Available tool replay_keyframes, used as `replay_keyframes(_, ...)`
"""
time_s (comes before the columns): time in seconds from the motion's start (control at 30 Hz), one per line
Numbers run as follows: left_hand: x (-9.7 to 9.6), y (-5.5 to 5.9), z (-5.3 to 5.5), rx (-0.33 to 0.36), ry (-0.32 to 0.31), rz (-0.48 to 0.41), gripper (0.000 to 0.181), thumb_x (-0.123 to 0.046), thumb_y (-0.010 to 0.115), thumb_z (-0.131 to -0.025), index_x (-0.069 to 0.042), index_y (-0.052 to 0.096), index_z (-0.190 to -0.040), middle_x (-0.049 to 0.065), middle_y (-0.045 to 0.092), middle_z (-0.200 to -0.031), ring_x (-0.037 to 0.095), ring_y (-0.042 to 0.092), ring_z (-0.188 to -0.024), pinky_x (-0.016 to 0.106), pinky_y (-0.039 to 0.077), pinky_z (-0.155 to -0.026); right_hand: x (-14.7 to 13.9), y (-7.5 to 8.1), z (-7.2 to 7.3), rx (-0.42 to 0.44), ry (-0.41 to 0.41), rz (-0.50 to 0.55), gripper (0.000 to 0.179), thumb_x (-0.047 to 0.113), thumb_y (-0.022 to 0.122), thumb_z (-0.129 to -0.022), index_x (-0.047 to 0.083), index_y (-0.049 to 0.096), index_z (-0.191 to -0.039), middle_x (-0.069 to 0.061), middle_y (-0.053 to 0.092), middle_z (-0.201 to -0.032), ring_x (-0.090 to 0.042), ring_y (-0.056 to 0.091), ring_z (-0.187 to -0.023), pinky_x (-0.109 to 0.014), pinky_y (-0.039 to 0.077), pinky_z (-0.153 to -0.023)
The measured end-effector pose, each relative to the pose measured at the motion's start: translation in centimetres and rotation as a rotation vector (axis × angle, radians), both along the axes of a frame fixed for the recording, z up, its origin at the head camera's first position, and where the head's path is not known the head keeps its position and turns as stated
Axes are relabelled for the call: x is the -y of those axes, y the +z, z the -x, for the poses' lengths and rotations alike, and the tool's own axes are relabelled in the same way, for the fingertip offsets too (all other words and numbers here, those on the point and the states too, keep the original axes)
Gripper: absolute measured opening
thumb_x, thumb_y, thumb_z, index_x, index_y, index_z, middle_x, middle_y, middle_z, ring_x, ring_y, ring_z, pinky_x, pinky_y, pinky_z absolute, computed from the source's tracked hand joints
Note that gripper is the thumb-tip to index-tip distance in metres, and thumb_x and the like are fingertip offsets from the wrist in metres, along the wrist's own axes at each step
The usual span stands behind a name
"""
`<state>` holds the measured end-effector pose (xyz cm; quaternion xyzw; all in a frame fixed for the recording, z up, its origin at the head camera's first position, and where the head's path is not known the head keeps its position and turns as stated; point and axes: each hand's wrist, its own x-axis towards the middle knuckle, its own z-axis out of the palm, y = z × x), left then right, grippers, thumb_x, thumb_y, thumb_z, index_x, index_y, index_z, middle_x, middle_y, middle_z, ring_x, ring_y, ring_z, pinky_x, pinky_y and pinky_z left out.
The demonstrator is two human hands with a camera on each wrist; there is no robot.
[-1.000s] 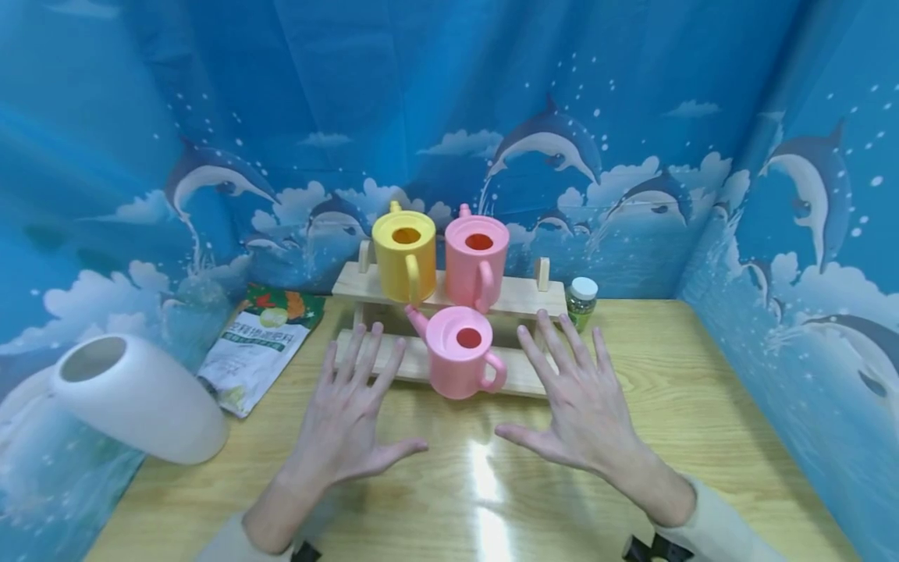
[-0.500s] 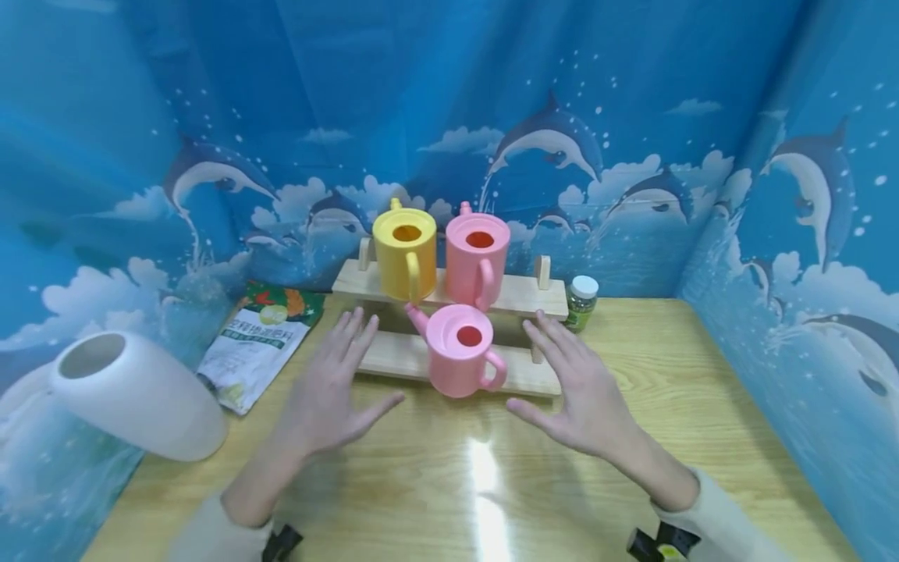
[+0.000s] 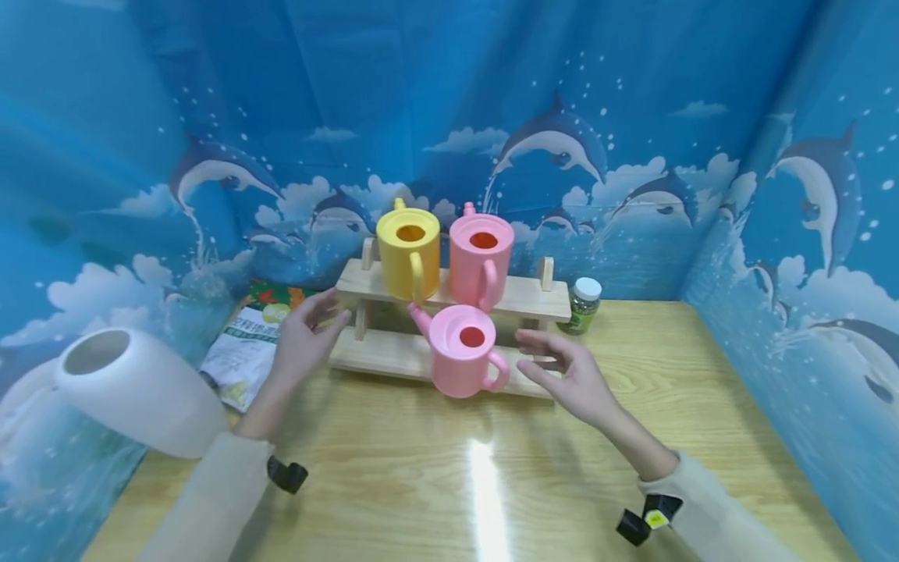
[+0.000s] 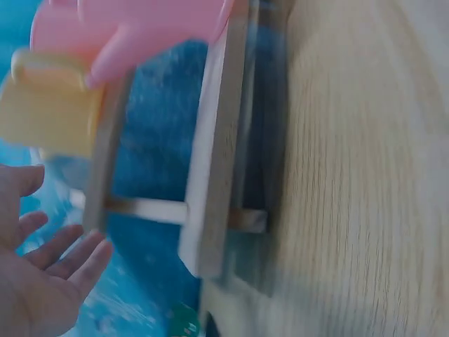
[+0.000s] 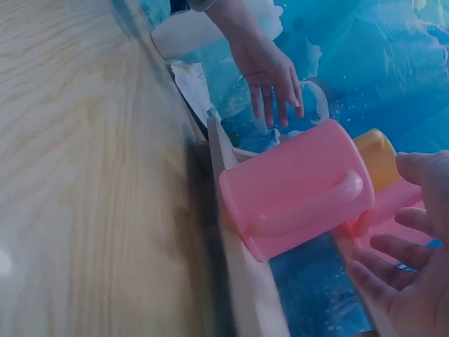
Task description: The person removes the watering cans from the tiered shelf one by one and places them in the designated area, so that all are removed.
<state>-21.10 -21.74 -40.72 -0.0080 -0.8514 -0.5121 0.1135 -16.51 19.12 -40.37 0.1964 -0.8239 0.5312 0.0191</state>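
Observation:
A two-tier wooden stand [image 3: 382,353] stands on the table. On its upper board are a yellow watering can [image 3: 400,272] and a pink watering can [image 3: 470,272]. Another pink watering can [image 3: 455,368] sits on the lower board, spout to the left, handle to the right. My left hand [image 3: 307,337], fingers loosely bent, is beside the upper board's left end; in the left wrist view its fingers hold nothing. My right hand [image 3: 572,376] hovers by the stand's right side, right of the front can's handle. In the right wrist view its fingers are spread and hold nothing.
A tilted white vase [image 3: 151,394] is at the left. Behind the left forearm lies a printed bag [image 3: 242,351], partly hidden. A small jar with a white lid [image 3: 583,306] stands right of the stand. A dolphin-print curtain [image 3: 449,94] surrounds the table.
My left hand has moved left and up toward the stand's left end, its fingers bending and turning. My right hand has turned, its fingers now more bent. The cans and stand look unmoved.

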Motion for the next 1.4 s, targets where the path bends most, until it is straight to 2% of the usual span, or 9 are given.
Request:
replay_keyframes(0.13,1.4,-0.8,1.5,0.069,0.064,-0.085,0.051,-0.027,0.068,-0.105,-0.003,0.058,-0.149,0.025,0.067,-0.142,0.012,0.074,-0.11,0.017,0.063,-0.093,0.4,-1.0,0.3,0.083,0.016,0.06,0.043,0.012,0.072,-0.1,0.001,0.063,-0.14,-0.023,0.067,-0.141,-0.043,0.068,-0.124,-0.021,0.063,-0.094)
replay_keyframes(0.2,1.9,-1.1,2.3,0.1,0.079,-0.155,0.052,-0.027,0.067,-0.105,-0.001,0.056,-0.149,0.027,0.067,-0.139,-0.001,0.074,-0.093,0.015,0.064,-0.086,0.6,-1.4,0.4,0.099,0.016,0.068,0.041,0.013,0.073,-0.1,0.001,0.065,-0.138,-0.023,0.069,-0.138,-0.04,0.07,-0.122,-0.022,0.064,-0.092)
replay_keyframes(0.3,2.3,-1.4,3.4,0.13,0.096,-0.252,0.054,-0.029,0.066,-0.106,-0.001,0.054,-0.151,0.028,0.068,-0.137,-0.009,0.071,-0.076,0.024,0.067,-0.085,0.7,-1.8,0.4,0.122,0.019,0.068,0.037,0.016,0.074,-0.099,0.003,0.068,-0.134,-0.02,0.072,-0.133,-0.028,0.074,-0.115,-0.023,0.065,-0.091)
replay_keyframes(0.5,2.3,-1.2,4.9,0.167,0.134,-0.303,0.053,-0.03,0.067,-0.105,0.0,0.058,-0.147,-0.001,0.081,-0.103,-0.003,0.075,-0.071,0.028,0.068,-0.083,1.2,-2.2,0.6,0.173,0.054,0.016,0.031,0.022,0.075,-0.1,0.009,0.074,-0.128,-0.014,0.076,-0.128,-0.014,0.073,-0.104,-0.024,0.065,-0.086)
replay_keyframes(0.7,2.0,0.0,5.7,0.244,0.119,-0.253,0.052,-0.036,0.063,-0.107,-0.002,0.06,-0.147,0.023,0.072,-0.133,0.013,0.081,-0.091,0.031,0.068,-0.088,1.4,-2.2,1.0,0.234,0.061,-0.025,0.033,0.026,0.075,-0.1,0.01,0.075,-0.129,-0.013,0.075,-0.132,-0.024,0.073,-0.114,-0.024,0.065,-0.088)
replay_keyframes(0.87,1.5,0.4,5.9,0.267,0.115,-0.197,0.049,-0.036,0.062,-0.108,-0.003,0.063,-0.144,0.023,0.071,-0.136,0.028,0.079,-0.109,0.036,0.067,-0.093,1.4,-1.8,1.2,0.273,0.106,-0.033,0.033,0.023,0.074,-0.101,0.005,0.073,-0.128,-0.018,0.075,-0.13,-0.029,0.074,-0.114,-0.028,0.067,-0.091)
replay_keyframes(0.97,1.4,0.4,6.0,0.267,0.107,-0.207,0.05,-0.036,0.063,-0.107,-0.003,0.063,-0.144,0.024,0.07,-0.137,0.02,0.081,-0.099,0.039,0.067,-0.094,1.3,-1.7,1.3,0.258,0.144,-0.038,0.03,0.021,0.072,-0.102,0.004,0.072,-0.128,-0.018,0.077,-0.124,-0.028,0.075,-0.11,-0.03,0.067,-0.092)
replay_keyframes(1.17,1.6,0.3,6.1,0.275,0.077,-0.248,0.053,-0.038,0.065,-0.106,-0.002,0.062,-0.145,0.027,0.068,-0.138,0.01,0.08,-0.078,0.028,0.069,-0.08,0.9,-1.9,1.1,0.247,0.139,-0.051,0.027,0.018,0.072,-0.102,0.005,0.073,-0.125,-0.016,0.076,-0.127,-0.027,0.074,-0.113,-0.023,0.065,-0.091)
replay_keyframes(1.4,1.6,0.2,6.2,0.276,0.076,-0.268,0.053,-0.038,0.064,-0.106,-0.002,0.062,-0.145,0.029,0.067,-0.139,0.009,0.079,-0.073,0.026,0.069,-0.077,-1.4,-1.6,-0.8,0.217,0.098,-0.063,0.029,0.016,0.073,-0.1,0.0,0.073,-0.124,-0.018,0.078,-0.118,-0.015,0.076,-0.106,-0.022,0.064,-0.089)
